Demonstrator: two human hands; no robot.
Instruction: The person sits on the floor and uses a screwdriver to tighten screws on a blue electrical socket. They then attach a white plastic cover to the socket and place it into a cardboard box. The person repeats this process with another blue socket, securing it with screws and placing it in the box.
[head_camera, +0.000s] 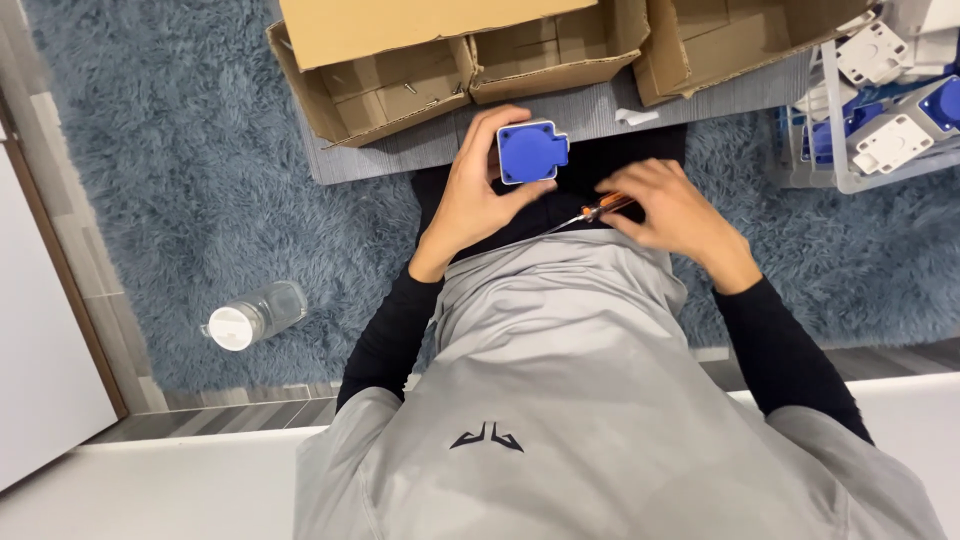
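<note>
At centre frame, our left hand (470, 200) grips a square blue plastic socket housing (532, 152). Just right, our right hand (672, 208) closes around an orange-handled screwdriver (592, 211). Open cardboard boxes (455, 70) sit above.

Single view, head-mounted, looks steeply down over wearer's own chest and lap. Top of frame is away from body, bottom is torso in grey shirt (560, 400). Close range: left hand (478, 195) and right hand (672, 208) sit just above centre, large in frame. Cardboard boxes (470, 50) at 12 o'clock, clear plastic crate (838, 160) cut by edge at 2 o'clock, water bottle (255, 315) at 8 o'clock on shaggy blue-grey rug (180, 150). No second view, so no overlap.
</note>
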